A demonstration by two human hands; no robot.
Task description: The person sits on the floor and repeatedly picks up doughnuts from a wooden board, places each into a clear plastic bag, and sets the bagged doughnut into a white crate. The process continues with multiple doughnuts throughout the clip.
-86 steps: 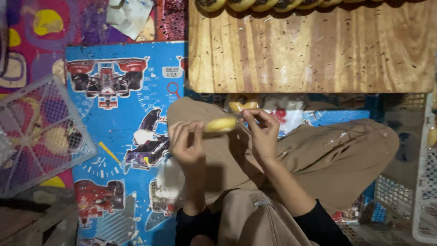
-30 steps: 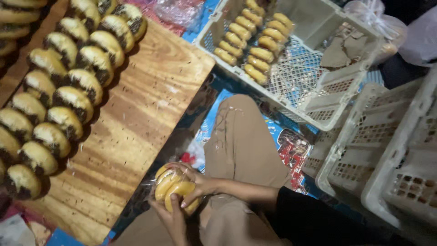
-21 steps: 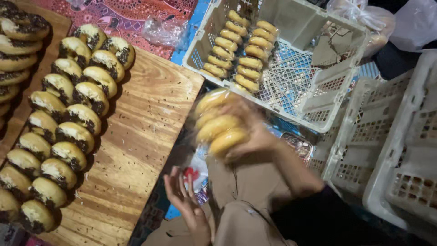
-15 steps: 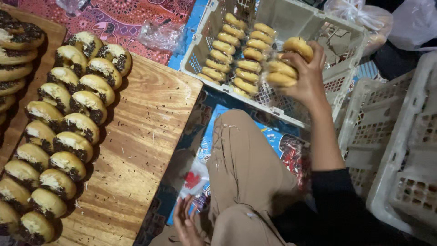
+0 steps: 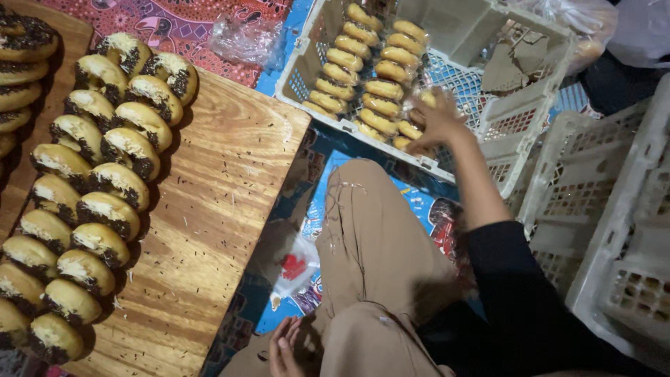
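My right hand [image 5: 438, 120] reaches into a white plastic crate [image 5: 300, 66] and rests on a clear pack of plain donuts [image 5: 416, 112], fingers still around it, at the right end of the rows. Two rows of packed donuts [image 5: 363, 70] lie in the crate. My left hand [image 5: 285, 349] hangs low beside my thigh, fingers apart and holding nothing. On the wooden board [image 5: 223, 195] at the left lie rows of donuts with chocolate sprinkles [image 5: 105, 174].
Empty white crates [image 5: 614, 230] stand stacked at the right. A small plastic wrapper [image 5: 296, 269] lies on the patterned mat by my knee. A crumpled clear bag [image 5: 244, 38] sits past the board. Torn cardboard [image 5: 513, 63] lies in the crate's far end.
My right hand carried the pack of donuts from my lap up and across into the crate and lowered it beside the rows. My left hand dropped to my thigh.
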